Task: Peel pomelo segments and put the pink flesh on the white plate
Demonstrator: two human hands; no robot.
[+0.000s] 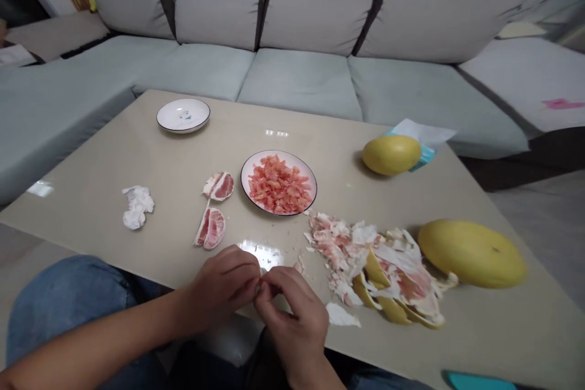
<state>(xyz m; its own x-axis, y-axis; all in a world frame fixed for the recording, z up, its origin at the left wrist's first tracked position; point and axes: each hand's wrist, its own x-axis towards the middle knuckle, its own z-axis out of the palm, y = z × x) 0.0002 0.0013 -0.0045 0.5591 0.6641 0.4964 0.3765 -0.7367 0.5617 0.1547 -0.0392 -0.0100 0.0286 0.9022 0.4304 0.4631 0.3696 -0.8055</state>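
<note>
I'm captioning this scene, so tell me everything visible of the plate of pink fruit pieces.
The plate is round, whitish and glossy, perhaps ceramic, with a thin dark rim. It sits flat on the table, heaped with loose pinkish-red fruit pieces, some bare surface showing at left. Pale peel scraps lie by its lower right edge; whether any touch is unclear.

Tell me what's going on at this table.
A person's left hand and right hand meet at the near edge of the table, fingertips together; whatever they pinch is too small to make out. Beyond them, a plate holds red fruit pieces. Two fruit wedges lie left of it; a peel heap and two whole yellow fruits lie to its right.
</note>
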